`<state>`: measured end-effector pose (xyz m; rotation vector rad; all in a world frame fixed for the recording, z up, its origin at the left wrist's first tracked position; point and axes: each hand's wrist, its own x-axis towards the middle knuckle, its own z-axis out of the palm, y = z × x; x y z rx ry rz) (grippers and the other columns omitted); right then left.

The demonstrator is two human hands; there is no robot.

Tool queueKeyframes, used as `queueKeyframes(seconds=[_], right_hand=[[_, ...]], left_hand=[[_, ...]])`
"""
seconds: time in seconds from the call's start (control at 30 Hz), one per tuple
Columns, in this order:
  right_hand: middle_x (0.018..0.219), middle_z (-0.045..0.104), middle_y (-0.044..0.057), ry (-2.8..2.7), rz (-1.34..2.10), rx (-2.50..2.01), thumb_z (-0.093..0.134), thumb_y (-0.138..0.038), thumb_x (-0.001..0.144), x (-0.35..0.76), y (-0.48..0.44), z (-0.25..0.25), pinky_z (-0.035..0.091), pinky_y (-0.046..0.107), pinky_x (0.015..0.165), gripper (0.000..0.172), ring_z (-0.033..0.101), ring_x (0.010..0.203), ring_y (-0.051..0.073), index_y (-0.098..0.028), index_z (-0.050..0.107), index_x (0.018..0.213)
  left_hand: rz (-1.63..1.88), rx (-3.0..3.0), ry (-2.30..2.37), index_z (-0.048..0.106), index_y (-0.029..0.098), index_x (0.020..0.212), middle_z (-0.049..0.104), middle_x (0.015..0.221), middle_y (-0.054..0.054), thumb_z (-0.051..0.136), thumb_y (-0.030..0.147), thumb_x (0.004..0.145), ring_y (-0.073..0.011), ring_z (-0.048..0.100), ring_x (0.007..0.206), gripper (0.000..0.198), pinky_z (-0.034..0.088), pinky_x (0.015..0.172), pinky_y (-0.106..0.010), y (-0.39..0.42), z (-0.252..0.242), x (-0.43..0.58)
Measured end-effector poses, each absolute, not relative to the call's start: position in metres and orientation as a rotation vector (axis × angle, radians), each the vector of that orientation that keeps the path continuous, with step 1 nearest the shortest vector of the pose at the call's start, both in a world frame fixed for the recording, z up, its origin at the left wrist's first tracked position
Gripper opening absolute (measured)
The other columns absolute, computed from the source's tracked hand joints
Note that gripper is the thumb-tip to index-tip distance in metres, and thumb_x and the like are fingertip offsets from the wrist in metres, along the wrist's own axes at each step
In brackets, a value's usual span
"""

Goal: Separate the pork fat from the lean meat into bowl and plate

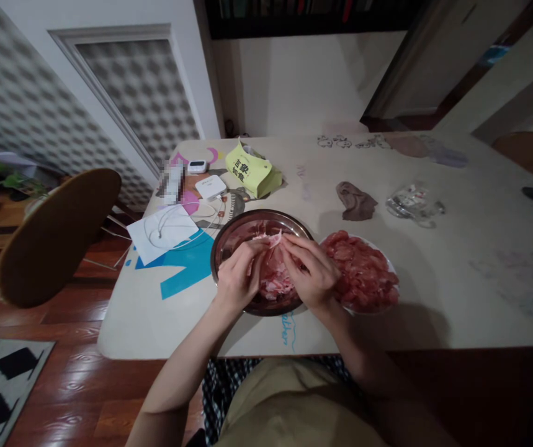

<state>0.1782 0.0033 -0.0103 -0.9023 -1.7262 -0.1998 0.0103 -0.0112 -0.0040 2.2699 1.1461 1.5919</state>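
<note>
Over a round metal bowl [217, 248], both of my hands pinch one pale pink piece of raw meat [274, 238]. My left hand [242, 270] grips its left side with thumb and fingers. My right hand [311, 268] has hold of its right side. Below them, more raw meat [278, 287] with whitish parts lies in the bowl, partly covered by my hands. Just right of the bowl, a white plate [393, 268] bears a heap of redder meat pieces [363, 270], close by my right hand.
Behind the bowl are a yellow-green packet [253, 171], a white box-like device [210, 187] with a cable, and a small white gadget [197, 166]. White paper [161, 233] lies at left. A brown cloth [356, 201] and clear plastic [410, 202] lie back right. A chair [56, 239] stands left.
</note>
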Motion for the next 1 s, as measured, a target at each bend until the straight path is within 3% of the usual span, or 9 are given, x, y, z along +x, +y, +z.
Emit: queueKeyframes(seconds=[0.33, 0.57, 1.0], right_hand=[[0.107, 0.081, 0.005, -1.757, -0.190, -0.861, 0.070, -0.007, 0.089, 0.1779, 0.0023, -0.0091, 0.064, 0.026, 0.089, 0.032, 0.078, 0.094, 0.015, -0.022, 0.072, 0.118], [0.110, 0.080, 0.002, -1.777, -0.250, -0.828, 0.071, -0.007, 0.088, 0.1772, 0.0012, -0.0098, 0.063, 0.023, 0.094, 0.042, 0.078, 0.094, 0.014, -0.024, 0.069, 0.127], [0.095, 0.079, 0.004, -1.653, -0.095, -0.942, 0.066, -0.010, 0.091, 0.1739, 0.0005, -0.0036, 0.062, 0.028, 0.085, 0.017, 0.076, 0.088, 0.016, -0.023, 0.070, 0.101]], left_hand=[[1.512, 2.219, 1.191, 0.063, 0.021, 0.131, 0.073, 0.126, -0.009, 0.070, 0.022, 0.093, -0.0202, 0.071, 0.116, 0.038, 0.058, 0.104, -0.034, -0.0089, 0.0030, 0.0096], [1.509, 2.186, 1.169, 0.068, 0.021, 0.127, 0.074, 0.121, -0.009, 0.062, 0.015, 0.096, -0.0183, 0.071, 0.110, 0.032, 0.059, 0.101, -0.034, -0.0085, 0.0008, 0.0099], [1.455, 2.212, 1.087, 0.066, 0.018, 0.119, 0.072, 0.116, -0.010, 0.061, 0.014, 0.096, -0.0181, 0.069, 0.110, 0.024, 0.058, 0.099, -0.032, -0.0080, 0.0017, 0.0092]])
